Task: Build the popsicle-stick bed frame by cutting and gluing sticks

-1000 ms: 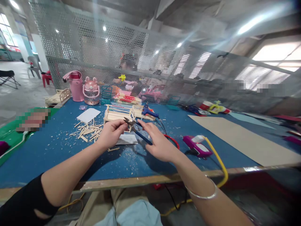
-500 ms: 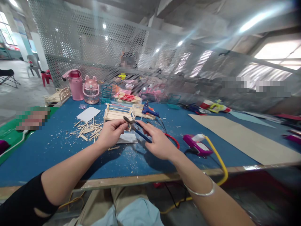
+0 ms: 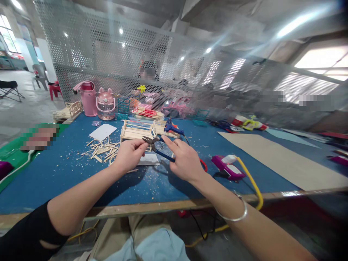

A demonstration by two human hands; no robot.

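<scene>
My right hand (image 3: 187,161) is wrapped round the blue handles of a pair of cutting pliers (image 3: 166,156), index finger stretched along the upper handle. The dark metal jaws point left and lie right by the fingertips of my left hand (image 3: 130,154). That hand is closed in a pinch; whatever it holds is too small or hidden to make out. Behind the jaws stands a small wooden stick frame (image 3: 137,129). Below them a white paper (image 3: 149,160) lies on the blue table, partly covered by my left hand. Loose cut wooden sticks (image 3: 104,149) are heaped to the left.
A blue glue gun (image 3: 172,127) lies behind the pliers. A purple device (image 3: 227,168) with a yellow cable sits at right, near brown cardboard (image 3: 282,156). Pink flask (image 3: 88,99) and pink jug (image 3: 106,105) stand at back left, before a perforated metal screen (image 3: 114,54).
The pliers' jaws and handles have spread slightly apart. My right hand has shifted a little to the right, and its index finger is straighter. My left hand stays nearly in place.
</scene>
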